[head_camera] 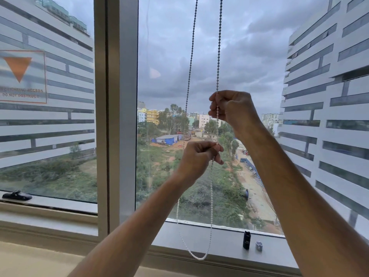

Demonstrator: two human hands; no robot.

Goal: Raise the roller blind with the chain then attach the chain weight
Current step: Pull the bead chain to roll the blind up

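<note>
Pinching the right strand of the white beaded loop chain (pixel 211 186) in both grips, right hand (pixel 231 108) above left hand (pixel 199 156), I risk beads slipping. The small black cylindrical chain weight (pixel 246 240) stands unattached on the grey window sill (pixel 199 236).

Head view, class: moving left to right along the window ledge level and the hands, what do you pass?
Black window handle → left hand → right hand → black cylinder → small grey piece.
</note>
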